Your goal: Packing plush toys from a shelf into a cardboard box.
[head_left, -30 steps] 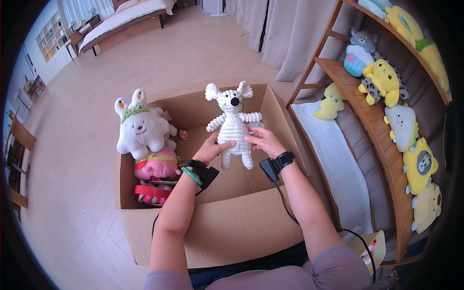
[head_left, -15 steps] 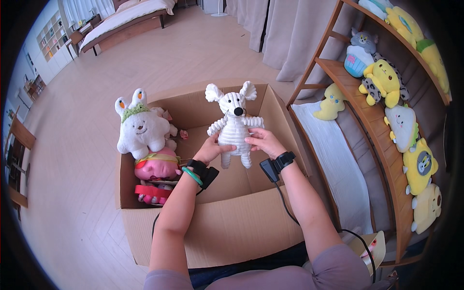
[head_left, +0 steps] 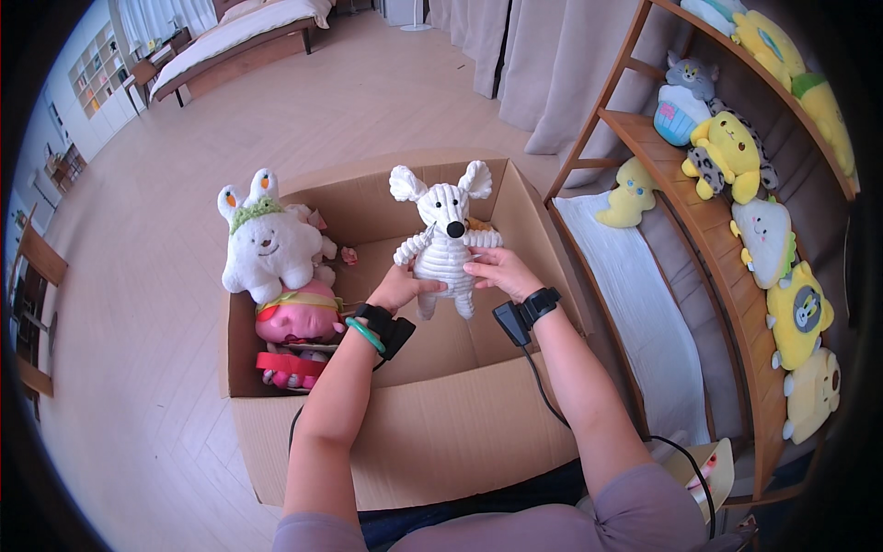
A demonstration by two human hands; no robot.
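Note:
A white corduroy mouse plush (head_left: 444,262) with big round ears and a black nose is held upright above a large cardboard box (head_left: 432,432). My left hand (head_left: 402,287) grips its lower body from the left, thumb across its belly. On the other side my right hand (head_left: 506,270) closes on its right flank, thumb in front; the fingers behind the toy are hidden. Along the box's left side are a white plush (head_left: 269,244) with a green frill and carrot-like ears, a pink plush (head_left: 299,317) under it, and a pink toy with a red band (head_left: 292,368).
At the right stands a wooden shelf (head_left: 635,138) with several plush toys, among them a yellow dog plush (head_left: 731,152) and a grey cat plush (head_left: 685,97). Curtains (head_left: 570,83) hang behind the box. A bed (head_left: 244,46) stands far off. Black cables run from both wrists.
The mouse plush has tipped slightly, its head and ears sitting a little lower, with something orange-brown showing more behind its arm. Both hands keep nearly the same place.

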